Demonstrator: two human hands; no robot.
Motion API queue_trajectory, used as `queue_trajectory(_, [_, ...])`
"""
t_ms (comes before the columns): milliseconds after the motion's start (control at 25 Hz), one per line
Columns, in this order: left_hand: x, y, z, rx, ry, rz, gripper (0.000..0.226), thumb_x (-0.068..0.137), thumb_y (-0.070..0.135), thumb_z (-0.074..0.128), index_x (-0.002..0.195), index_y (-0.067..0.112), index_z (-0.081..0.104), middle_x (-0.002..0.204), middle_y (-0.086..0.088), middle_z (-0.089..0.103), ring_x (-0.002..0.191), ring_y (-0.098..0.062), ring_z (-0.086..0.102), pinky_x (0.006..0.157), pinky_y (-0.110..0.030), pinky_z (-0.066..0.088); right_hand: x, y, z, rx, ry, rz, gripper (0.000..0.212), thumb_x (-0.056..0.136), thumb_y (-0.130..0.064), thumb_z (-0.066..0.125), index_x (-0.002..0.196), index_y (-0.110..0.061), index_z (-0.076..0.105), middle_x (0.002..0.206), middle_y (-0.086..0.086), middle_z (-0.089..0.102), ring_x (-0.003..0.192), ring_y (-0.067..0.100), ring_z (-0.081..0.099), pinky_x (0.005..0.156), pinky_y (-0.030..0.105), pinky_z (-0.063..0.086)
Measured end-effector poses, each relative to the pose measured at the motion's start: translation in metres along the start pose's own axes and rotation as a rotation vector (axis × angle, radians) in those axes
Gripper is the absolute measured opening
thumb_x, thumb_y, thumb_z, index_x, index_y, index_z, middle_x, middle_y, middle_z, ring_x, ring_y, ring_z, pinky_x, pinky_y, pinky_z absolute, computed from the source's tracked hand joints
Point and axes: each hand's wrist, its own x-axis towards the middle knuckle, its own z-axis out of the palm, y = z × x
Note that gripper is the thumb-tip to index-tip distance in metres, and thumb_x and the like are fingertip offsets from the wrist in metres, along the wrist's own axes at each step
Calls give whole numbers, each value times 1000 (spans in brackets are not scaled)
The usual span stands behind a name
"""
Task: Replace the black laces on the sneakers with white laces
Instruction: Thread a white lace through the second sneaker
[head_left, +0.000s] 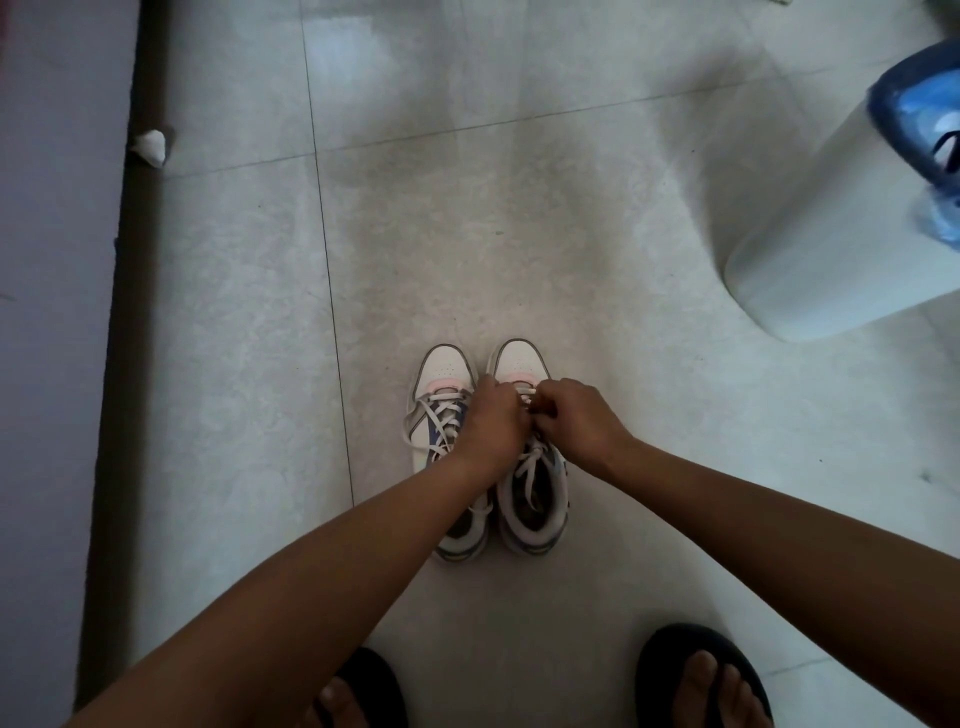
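Two white sneakers stand side by side on the tiled floor, toes pointing away from me. The left sneaker (442, 384) carries a white lace crossed through its eyelets. The right sneaker (524, 499) also shows a white lace (530, 470), with a loose end hanging into its opening. My left hand (491, 421) and my right hand (576, 415) meet over the front eyelets of the right sneaker, fingers curled and pinching its lace. The fingertips hide the exact spot they hold. A dark lace (946, 150) lies in a bin at the right edge.
A white bin (810, 223) with a blue liner stands at the right. A dark skirting strip (132, 260) and a wall run along the left, with a crumpled white scrap (150, 145) beside it. My feet in black sandals (701, 675) are at the bottom.
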Motion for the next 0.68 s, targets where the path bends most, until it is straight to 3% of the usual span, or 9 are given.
queue_trajectory(160, [-2, -2, -6, -65, 8, 21, 19, 86, 2, 47, 78, -6, 62, 86, -21, 47, 86, -35, 53, 60, -22, 22, 10, -13, 6, -262, -75, -13, 21, 89, -8, 47, 105, -3, 60, 105, 17, 60, 94, 32, 59, 69, 30, 35])
queue_trajectory(360, [-5, -3, -9, -61, 8, 92, 18, 87, -3, 45, 89, -8, 62, 95, -23, 56, 84, -30, 49, 71, -26, 34, 17, -17, 6, -476, -183, -182, 32, 94, -2, 38, 125, 2, 44, 123, 20, 52, 109, 34, 55, 86, 35, 42])
queue_trajectory(560, [-9, -9, 1, -175, 69, 30, 14, 88, 5, 52, 92, -4, 63, 96, -13, 49, 91, -24, 49, 75, -20, 30, 2, 17, 4, -456, -168, -296, 28, 94, -2, 36, 121, -1, 43, 122, 16, 46, 107, 28, 46, 85, 31, 35])
queue_trajectory(680, [-11, -11, -1, -226, 101, -5, 10, 87, 10, 57, 91, 3, 64, 94, -4, 47, 92, -20, 51, 74, -17, 31, -2, 20, 3, -238, -89, -224, 17, 96, -9, 44, 108, 0, 51, 110, 17, 51, 100, 29, 49, 80, 30, 35])
